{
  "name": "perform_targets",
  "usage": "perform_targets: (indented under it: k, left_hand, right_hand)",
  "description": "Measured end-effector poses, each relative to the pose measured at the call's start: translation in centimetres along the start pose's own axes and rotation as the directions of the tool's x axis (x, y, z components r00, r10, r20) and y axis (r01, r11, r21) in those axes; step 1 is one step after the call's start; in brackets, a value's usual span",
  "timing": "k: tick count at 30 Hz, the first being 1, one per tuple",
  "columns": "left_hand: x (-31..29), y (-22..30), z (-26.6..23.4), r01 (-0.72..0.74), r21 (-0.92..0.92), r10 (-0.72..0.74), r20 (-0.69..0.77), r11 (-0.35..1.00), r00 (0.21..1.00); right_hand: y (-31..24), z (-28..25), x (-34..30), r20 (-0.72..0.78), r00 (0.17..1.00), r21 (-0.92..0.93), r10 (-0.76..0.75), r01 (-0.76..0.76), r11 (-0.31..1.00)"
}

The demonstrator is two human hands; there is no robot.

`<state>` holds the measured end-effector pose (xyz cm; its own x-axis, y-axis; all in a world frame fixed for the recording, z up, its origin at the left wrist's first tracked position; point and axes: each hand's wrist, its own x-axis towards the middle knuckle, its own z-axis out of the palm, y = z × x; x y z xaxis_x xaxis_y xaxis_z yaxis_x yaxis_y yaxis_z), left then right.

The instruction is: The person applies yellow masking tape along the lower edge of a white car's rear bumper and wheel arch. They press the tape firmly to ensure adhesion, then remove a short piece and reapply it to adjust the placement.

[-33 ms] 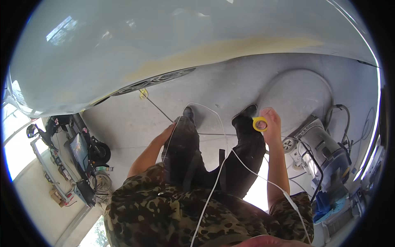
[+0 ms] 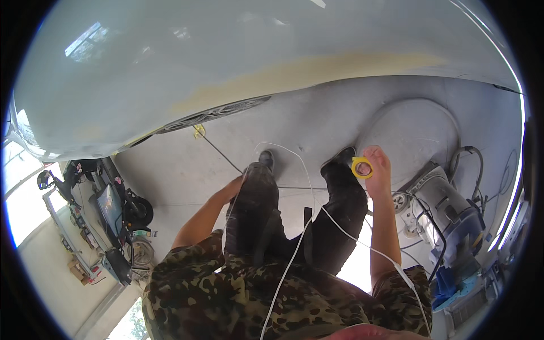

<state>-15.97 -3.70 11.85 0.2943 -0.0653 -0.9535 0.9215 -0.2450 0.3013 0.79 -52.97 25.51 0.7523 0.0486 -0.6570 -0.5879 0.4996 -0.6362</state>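
My right hand (image 2: 378, 170) is raised beside my right lower leg. Its fingers are closed around a roll of yellow tape (image 2: 361, 168), whose open ring faces outward. My left hand (image 2: 233, 186) is at the outer side of my left knee, touching the dark trousers (image 2: 252, 209); the leg hides its fingers. Ahead of me a car's pale grey body (image 2: 226, 39) curves across the view. A dull yellow, filler-like band (image 2: 317, 65) runs along its lower part, and below it a wheel (image 2: 215, 115) shows in part.
A white cable (image 2: 288, 266) hangs down in front of my body. To the right stands a wheeled grey-and-blue machine (image 2: 439, 195) with a looped hose (image 2: 476, 153). At the left is a dark scooter (image 2: 110, 207). A yellow object (image 2: 199, 131) lies on the concrete floor by the wheel.
The roll of tape and my right hand sit slightly farther right in the picture. My left foot also appears a little to the right. Both grips look the same.
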Motion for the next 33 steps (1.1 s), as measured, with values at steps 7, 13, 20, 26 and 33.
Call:
perform_targets:
  k: [7,13,20,26,33]
  left_hand:
    - [9.6,6.5,-4.7,-0.224,0.169,0.251,-0.161,0.960,0.955]
    - [26.9,8.7,-4.2,-0.405,0.273,0.462,-0.192,0.873,0.866]
    - [19.9,11.1,-6.6,-0.563,0.696,0.701,0.120,0.446,0.703]
    - [5.3,15.3,-5.5,-0.765,0.545,0.929,-0.075,0.343,0.364]
    - [-3.9,22.1,-4.2,-0.966,0.063,0.942,-0.214,-0.253,-0.260]
  right_hand:
    - [-1.3,3.0,9.1,0.313,0.781,0.131,-0.540,0.528,0.839]
    - [-2.9,6.1,12.2,0.361,0.300,0.152,-0.883,0.915,0.373]
    - [-0.8,11.2,9.1,0.296,-0.035,-0.019,-0.955,0.999,-0.043]
    - [3.0,17.1,6.5,0.390,-0.208,-0.019,-0.897,0.972,-0.234]
    - [7.4,26.1,6.7,0.521,-0.477,0.145,-0.708,0.867,-0.477]
